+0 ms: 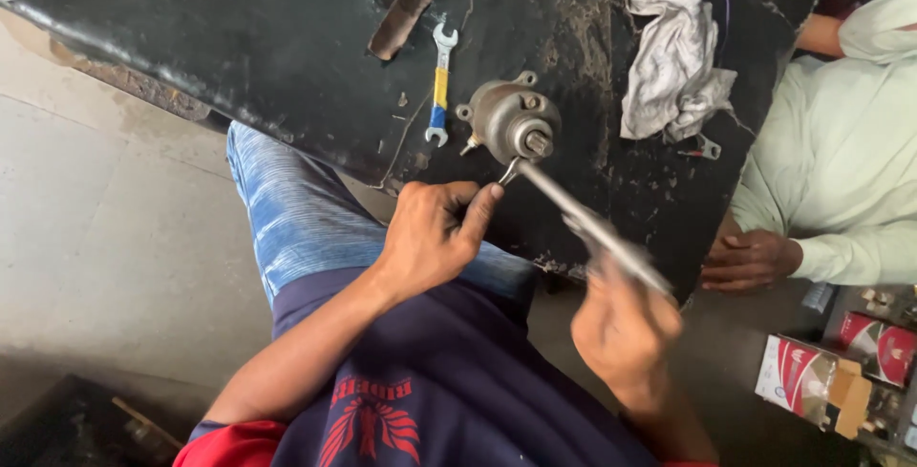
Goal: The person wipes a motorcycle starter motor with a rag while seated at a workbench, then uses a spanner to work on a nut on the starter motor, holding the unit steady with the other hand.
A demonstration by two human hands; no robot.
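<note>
Black workbench (239,37) (scuffed), pale floor (95,238)

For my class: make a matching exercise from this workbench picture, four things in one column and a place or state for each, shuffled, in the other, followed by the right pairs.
Things:
1. double-ended spanner
2. white rag
3. round metal housing
4. long metal tool

Places or states:
A. crumpled on the bench, right of the housing
B. gripped in the right hand, blurred, tip at the housing
C. lying flat, yellow and blue on its handle
D. on the black bench near its edge, just beyond the left hand

Pairs: 1-C, 2-A, 3-D, 4-B
</note>
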